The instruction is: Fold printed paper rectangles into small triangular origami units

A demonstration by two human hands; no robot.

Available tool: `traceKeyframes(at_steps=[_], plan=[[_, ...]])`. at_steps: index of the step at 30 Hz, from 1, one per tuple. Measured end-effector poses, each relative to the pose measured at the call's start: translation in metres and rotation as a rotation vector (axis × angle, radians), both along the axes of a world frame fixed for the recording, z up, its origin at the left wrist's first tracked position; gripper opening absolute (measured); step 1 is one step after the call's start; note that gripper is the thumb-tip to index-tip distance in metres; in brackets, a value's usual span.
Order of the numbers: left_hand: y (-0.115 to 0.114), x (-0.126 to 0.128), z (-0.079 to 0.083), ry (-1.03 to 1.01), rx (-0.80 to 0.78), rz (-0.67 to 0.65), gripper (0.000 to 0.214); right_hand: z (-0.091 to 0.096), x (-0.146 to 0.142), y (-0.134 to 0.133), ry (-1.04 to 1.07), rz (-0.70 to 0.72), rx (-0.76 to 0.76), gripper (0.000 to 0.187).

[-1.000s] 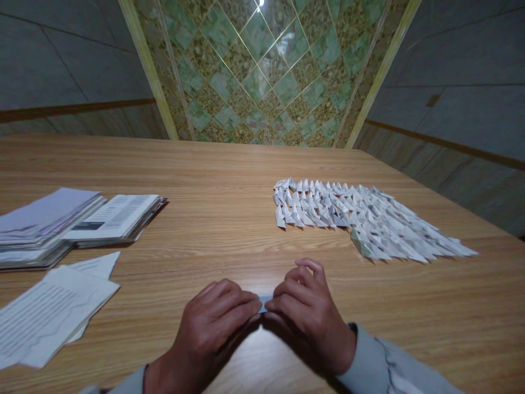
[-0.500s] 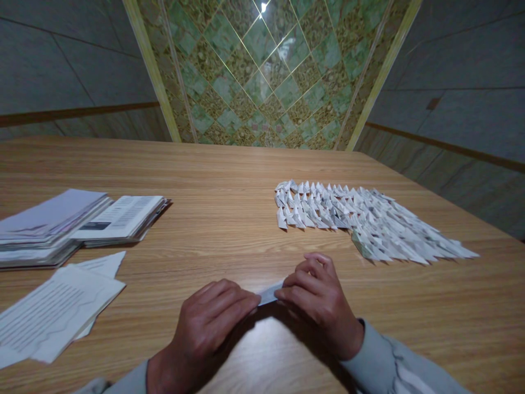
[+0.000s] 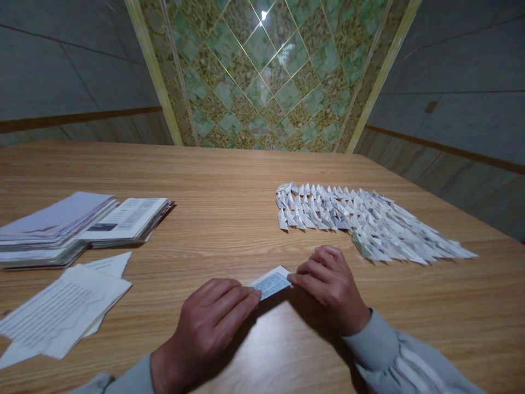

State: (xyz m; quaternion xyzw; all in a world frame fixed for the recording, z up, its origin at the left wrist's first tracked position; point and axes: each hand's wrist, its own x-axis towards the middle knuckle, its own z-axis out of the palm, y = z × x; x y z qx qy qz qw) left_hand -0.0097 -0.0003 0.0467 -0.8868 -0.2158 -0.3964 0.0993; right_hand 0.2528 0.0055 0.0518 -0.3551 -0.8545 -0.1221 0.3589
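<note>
Between my hands, just above the wooden table, is a small folded piece of paper (image 3: 272, 284) with a bluish printed face and a white edge. My left hand (image 3: 215, 314) pinches its left end between thumb and fingers. At its right end, my right hand (image 3: 328, 284) grips the corner with thumb and forefinger, the other fingers curled. Beyond my right hand stand rows of folded paper pieces (image 3: 369, 221) with pointed tips, several deep.
To the left lie loose printed sheets (image 3: 61, 306), overlapping one another. Behind them are a stack of papers (image 3: 53, 221) and a smaller printed stack (image 3: 131, 216) against it. The wooden table (image 3: 221, 180) reaches back toward a green tiled wall (image 3: 262, 82).
My right hand has shifted slightly right, to the end of the folded paper. More of the paper's printed face now shows between my hands. The left hand has barely moved.
</note>
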Motion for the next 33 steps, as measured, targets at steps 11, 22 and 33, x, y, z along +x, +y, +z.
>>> traceKeyframes(at_steps=[11,22,33], plan=[[-0.004,0.001,-0.013,0.060,-0.069,0.055,0.013,-0.008,-0.030,-0.023,-0.013,0.083,-0.310,0.022],[0.001,0.002,-0.020,0.250,-0.485,-0.042,0.038,-0.024,-0.031,-0.017,-0.084,0.066,-0.341,0.023],[0.006,0.002,-0.032,0.068,-0.579,-0.010,0.018,-0.023,-0.027,-0.017,-0.050,0.143,-0.550,0.009]])
